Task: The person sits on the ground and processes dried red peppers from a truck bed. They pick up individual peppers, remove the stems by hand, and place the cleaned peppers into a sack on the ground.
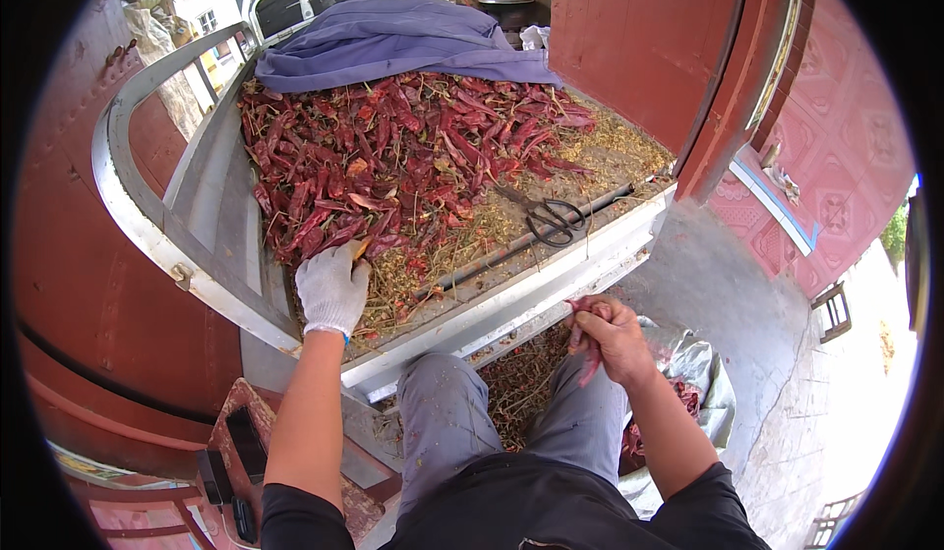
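Note:
Dried red chili peppers (383, 144) lie heaped on the bed of a small cargo vehicle in front of me. My left hand (333, 288), in a white knit glove, reaches the near left edge of the heap, its fingertips on an orange-yellow pepper. My bare right hand (611, 332) is closed around several dried red peppers (588, 362), above my right knee. Black-handled scissors (549, 218) lie on the bed's near edge, beside a dark rod (509, 251). At my right side, an open woven plastic sack (708, 373) holds more red peppers.
A purple-blue cloth (398, 41) covers the heap's far side. The white metal rim (516, 299) of the bed crosses before my knees, and a curved metal side rail (140, 203) rises at left. Stems and debris (520, 380) lie between my legs. A wooden bench (254, 432) with dark devices stands lower left.

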`<state>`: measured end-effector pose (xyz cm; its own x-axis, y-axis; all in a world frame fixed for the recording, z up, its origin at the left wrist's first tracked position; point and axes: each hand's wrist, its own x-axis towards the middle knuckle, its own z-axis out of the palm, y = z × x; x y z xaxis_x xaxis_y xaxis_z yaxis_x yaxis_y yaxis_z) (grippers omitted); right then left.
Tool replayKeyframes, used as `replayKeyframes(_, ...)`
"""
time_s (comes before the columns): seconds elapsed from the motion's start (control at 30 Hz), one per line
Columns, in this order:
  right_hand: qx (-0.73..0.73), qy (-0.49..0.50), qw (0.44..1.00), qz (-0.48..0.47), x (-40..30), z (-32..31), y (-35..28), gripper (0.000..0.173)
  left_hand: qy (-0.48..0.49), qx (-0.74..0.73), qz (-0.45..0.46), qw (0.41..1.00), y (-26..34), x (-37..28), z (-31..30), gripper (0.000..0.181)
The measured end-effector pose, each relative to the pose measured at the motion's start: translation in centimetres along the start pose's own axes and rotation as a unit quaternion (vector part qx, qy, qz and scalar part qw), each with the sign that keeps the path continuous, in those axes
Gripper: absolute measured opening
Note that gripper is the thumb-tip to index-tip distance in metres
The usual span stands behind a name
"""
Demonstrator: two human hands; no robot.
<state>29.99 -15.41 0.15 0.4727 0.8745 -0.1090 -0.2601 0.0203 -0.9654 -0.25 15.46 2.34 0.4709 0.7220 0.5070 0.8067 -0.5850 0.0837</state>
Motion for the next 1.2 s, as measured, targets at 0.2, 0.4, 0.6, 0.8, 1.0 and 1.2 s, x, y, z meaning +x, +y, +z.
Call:
replayKeyframes(0.2, -0.433, 0.278, 0.855, 0.057, -8.6, -20.6, 6.7, 0.033, 0.005, -0.061, -0.001, 0.998, -0.6, 0.2, 0.8, 0.028)
replayKeyframes(0.4, -0.682, 0.246, 0.681, 0.101, -14.8, -25.3, 13.2, 0.059, 0.018, -0.054, -0.018, 0.998, -0.4, 0.4, 1.3, 0.025)
replayKeyframes(0.6, -0.505, 0.206, 0.837, -0.045, -6.8, -19.3, 10.7, 0.037, 0.066, -0.077, 0.011, 0.995, -1.7, 0.6, 0.8, 0.015)
replayKeyframes(0.8, -0.426, 0.097, 0.879, -0.193, -0.3, -4.1, 3.5, 0.029, 0.095, -0.168, -0.012, 0.981, 0.4, -0.5, -2.9, 0.021)
replayKeyframes(1.0, -0.359, -0.048, 0.897, -0.254, 3.5, 8.5, 1.0, 0.028, 0.045, -0.211, -0.088, 0.973, 0.4, -0.9, -4.0, 0.025)
replayKeyframes(1.2, -0.280, -0.108, 0.930, -0.211, 5.1, 17.0, 0.8, 0.035, 0.000, -0.413, -0.174, 0.894, 5.1, -3.8, -5.7, 0.029)
